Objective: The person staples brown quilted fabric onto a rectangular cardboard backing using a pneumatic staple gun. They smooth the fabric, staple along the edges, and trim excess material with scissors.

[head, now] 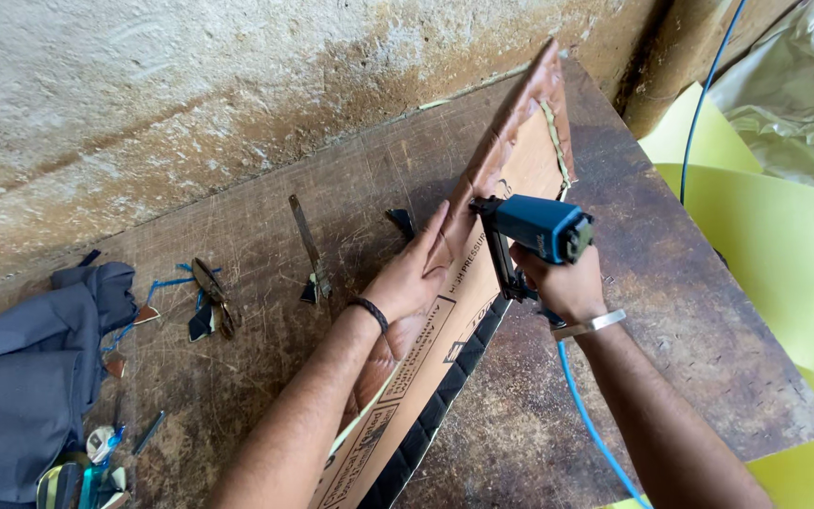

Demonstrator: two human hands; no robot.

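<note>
A long plywood panel (529, 155) wrapped in brown leather-like cover stands on its edge across the worn wooden workbench (690, 311), with a black quilted strip along its lower side. My left hand (416, 273) presses flat against the brown covered side of the panel. My right hand (562, 283) grips a blue pneumatic staple gun (534, 231), its black nose set against the panel's plywood face. A blue air hose (595, 424) runs from the gun toward me.
Scissors (214, 297) and a thin metal strip (308, 245) lie on the bench to the left. Grey fabric (30, 368) is heaped at the far left. Yellow-green foam sheets (784, 273) lie right of the bench. A rough wall stands behind.
</note>
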